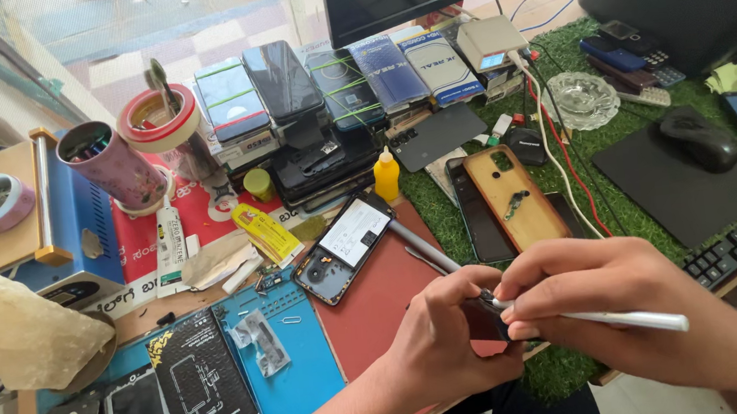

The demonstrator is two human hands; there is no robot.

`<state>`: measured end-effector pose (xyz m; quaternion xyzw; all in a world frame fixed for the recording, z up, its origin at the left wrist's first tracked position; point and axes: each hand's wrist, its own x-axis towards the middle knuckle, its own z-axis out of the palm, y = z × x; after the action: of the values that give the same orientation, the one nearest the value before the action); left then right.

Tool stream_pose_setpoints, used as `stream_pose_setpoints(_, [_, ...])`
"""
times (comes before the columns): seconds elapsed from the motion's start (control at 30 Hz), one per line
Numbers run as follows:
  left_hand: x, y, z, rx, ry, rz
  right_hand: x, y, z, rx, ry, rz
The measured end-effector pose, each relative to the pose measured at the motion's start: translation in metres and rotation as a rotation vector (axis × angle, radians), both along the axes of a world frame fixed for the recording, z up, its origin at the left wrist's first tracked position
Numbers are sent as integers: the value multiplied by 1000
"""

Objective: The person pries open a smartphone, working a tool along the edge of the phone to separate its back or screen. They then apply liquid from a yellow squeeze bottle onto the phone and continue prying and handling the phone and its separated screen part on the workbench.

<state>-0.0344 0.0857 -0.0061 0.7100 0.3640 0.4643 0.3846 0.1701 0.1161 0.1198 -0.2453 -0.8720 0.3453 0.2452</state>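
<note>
My left hand (pixel 444 339) and right hand (pixel 598 297) meet in the lower middle of the frame, over the near edge of the red mat (pixel 378 301). The fingers of my right hand are closed on a thin white tool (pixel 632 320); its long axis runs almost level, the free end sticking out to the lower right and the working end pointing left into my other hand. My left fingers are curled shut around a small dark part (pixel 488 302), pinched at the spot where the tool's tip meets it, so the part sits just left of my right fingertips and touches the tool. I cannot tell what the part is; my fingers hide most of it. The opened phone (pixel 341 250) lies up and left of both hands, tilted, its long axis running from lower left to upper right, nearer my left hand. Tweezers (pixel 422 247) lie beside it on the mat.
</note>
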Motion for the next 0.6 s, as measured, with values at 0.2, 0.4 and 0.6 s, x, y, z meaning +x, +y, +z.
stream_pose_setpoints(0.2, [-4, 0, 7, -145, -45, -107, -11, 16, 25, -81, -112, 162])
stream_pose_setpoints(0.4, [-2, 6, -1, 184, -49, -82, -24, 46, 38, -153, -176, 376])
stream_pose_setpoints(0.6, [-6, 12, 1, 297, 23, -108, -23, 39, 30, 89, -276, 128])
